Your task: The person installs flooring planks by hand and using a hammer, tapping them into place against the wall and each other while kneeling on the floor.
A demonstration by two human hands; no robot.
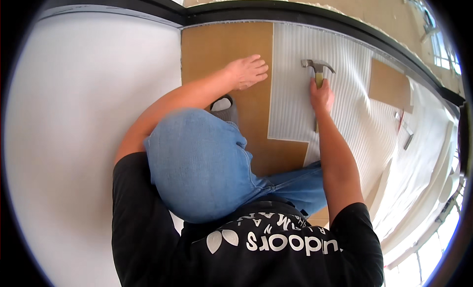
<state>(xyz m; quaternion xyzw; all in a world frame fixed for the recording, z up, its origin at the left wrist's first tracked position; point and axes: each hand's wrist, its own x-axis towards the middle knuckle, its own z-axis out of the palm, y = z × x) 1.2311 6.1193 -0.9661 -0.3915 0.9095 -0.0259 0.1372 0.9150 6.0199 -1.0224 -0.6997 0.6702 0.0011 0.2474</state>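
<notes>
My left hand (248,72) lies flat, its fingers stretched out, on or just over a plain brown floor board (212,45), near the board's right edge. No object is in it. My right hand (322,95) is closed around the handle of a claw hammer (318,66). The hammer's metal head is above the hand, over a whitish ribbed underlay sheet (290,99) that borders the board. Part of the handle is hidden by my fingers. The brown boards form a stepped edge against the underlay.
A white wall (84,114) rises on the left. A dark track or sill (315,11) runs along the far side. On the underlay at right lie a loose brown board piece (389,85) and a metal bar tool (408,140). My bent knee (192,159) and slippered foot (225,109) are near my left hand.
</notes>
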